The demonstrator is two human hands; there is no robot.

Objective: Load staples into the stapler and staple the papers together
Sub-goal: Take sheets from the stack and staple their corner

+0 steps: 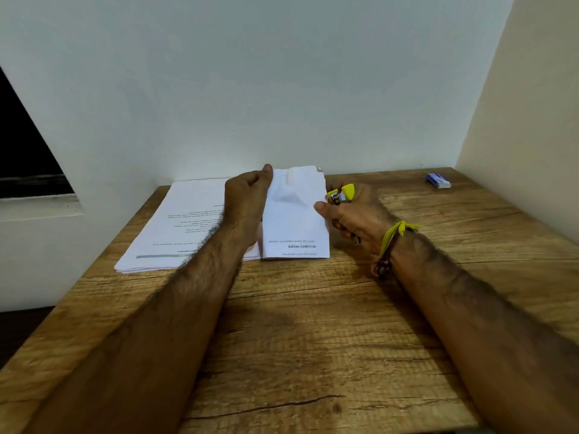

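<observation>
On the wooden counter (313, 324), the left hand (247, 195) pinches a thin, floppy paper bundle (294, 214) at its far corner, while the right hand (354, 214) is clamped on a small, rigid yellow stapler (341, 194) just beside it.

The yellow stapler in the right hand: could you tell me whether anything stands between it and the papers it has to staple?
Nothing visible does. The right hand holds the yellow stapler right beside the edge of the lifted papers, which the left hand grips from the other side. The small blue box lies far off near the wall.

Plain home desk corner: wooden table (313, 339), papers (188, 220), bare walls.
</observation>
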